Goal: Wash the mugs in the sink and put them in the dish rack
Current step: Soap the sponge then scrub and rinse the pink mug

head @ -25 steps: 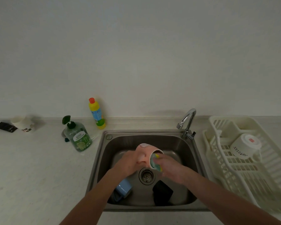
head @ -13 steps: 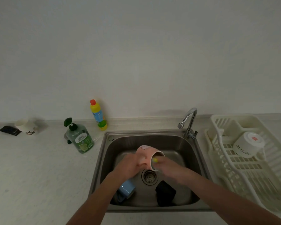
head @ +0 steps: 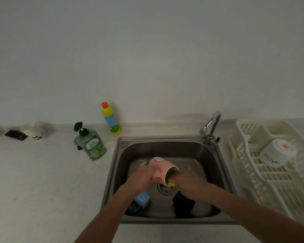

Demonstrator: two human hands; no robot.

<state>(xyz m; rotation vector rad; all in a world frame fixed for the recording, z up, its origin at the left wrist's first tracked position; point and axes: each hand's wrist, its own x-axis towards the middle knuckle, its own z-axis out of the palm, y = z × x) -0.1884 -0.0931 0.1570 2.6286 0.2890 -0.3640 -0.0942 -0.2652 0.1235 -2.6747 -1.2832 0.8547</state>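
Note:
Over the steel sink [head: 120, 165] my left hand [head: 144, 176] grips a pink mug [head: 162, 168], which lies on its side with the mouth facing right. My right hand [head: 186, 178] holds a yellow-green sponge [head: 170, 183], with its fingers and the sponge pushed into the mug's mouth. A light blue mug [head: 142, 200] lies on the sink floor under my left forearm. A dark mug [head: 182, 204] lies at the front right of the basin. A white mug [head: 277, 152] sits upside down in the white dish rack [head: 270, 181].
The chrome tap [head: 211, 127] stands at the sink's back right corner. A green soap pump bottle [head: 91, 142] and a yellow bottle with a red cap [head: 111, 119] stand left of the sink. A white cup [head: 33, 131] and a black item [head: 15, 135] sit far left.
My right hand has pushed the sponge deeper into the pink mug, so less of the sponge shows. The view shifted slightly.

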